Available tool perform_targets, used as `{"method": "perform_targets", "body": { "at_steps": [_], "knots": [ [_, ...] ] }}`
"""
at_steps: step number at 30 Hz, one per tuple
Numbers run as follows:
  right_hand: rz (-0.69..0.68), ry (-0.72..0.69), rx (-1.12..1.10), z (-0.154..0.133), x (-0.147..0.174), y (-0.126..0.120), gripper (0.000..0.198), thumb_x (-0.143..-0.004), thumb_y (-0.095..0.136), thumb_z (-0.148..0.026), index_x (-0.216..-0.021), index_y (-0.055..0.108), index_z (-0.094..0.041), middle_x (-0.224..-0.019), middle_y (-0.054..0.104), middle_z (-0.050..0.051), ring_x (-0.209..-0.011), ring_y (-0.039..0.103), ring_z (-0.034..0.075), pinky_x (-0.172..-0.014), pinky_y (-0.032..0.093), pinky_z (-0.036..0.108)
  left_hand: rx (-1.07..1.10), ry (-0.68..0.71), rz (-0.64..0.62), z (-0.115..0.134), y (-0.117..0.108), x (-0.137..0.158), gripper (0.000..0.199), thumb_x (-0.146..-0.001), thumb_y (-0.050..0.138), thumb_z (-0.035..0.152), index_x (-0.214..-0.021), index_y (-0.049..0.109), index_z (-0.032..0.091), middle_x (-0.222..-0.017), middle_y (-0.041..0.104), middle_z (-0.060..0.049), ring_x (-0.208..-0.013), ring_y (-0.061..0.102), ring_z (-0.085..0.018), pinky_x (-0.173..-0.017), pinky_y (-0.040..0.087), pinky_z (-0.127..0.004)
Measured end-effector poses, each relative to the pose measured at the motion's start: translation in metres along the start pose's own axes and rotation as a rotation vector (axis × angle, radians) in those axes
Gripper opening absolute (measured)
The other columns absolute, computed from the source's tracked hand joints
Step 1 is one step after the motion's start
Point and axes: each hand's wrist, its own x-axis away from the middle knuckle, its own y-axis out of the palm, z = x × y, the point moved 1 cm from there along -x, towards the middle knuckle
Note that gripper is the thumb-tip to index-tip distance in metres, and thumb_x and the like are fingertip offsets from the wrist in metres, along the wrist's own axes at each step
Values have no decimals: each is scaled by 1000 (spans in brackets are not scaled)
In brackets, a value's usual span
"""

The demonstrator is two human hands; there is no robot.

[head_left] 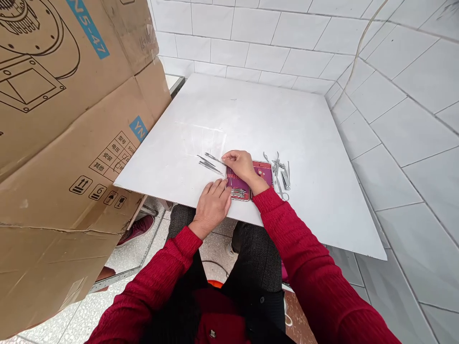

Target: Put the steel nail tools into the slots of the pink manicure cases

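A manicure case with a purple lining and red trim lies unfolded on the white table. My right hand is over it, thumb and fingertips pinched on the end of a slim metal manicure tool. My left hand lies with fingers stretched out at the case's near left edge, touching it. Small metal tools sit in the case beside its fingertips. Several thin metal tools lie left of the case. Nail clippers, scissors and cuticle nippers lie to its right.
A clear plastic sheet lies on the white table behind the tools. A large cardboard box stands close on the left. Tiled walls border the back and right, with a cable in the corner.
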Motion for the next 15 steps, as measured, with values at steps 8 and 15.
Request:
{"method": "perform_targets", "body": {
  "at_steps": [8, 15],
  "knots": [
    [-19, -46, 42, 6, 1, 2, 12, -80, 65, -20, -78, 76, -18, -76, 74, 1, -70, 66, 16, -67, 49, 28, -8, -8, -1, 0, 0, -1, 27, -103, 50, 20, -123, 68, 17, -141, 66, -12, -132, 61, -28, -113, 47, -47],
    [29, -51, -9, 3, 4, 0, 13, -80, 63, -21, -76, 76, -18, -74, 74, 1, -68, 65, 16, -65, 50, 27, 7, -18, 1, 0, -1, -3, 27, -103, 49, 20, -122, 68, 18, -139, 68, -12, -132, 61, -27, -112, 47, -47]
  ]
}}
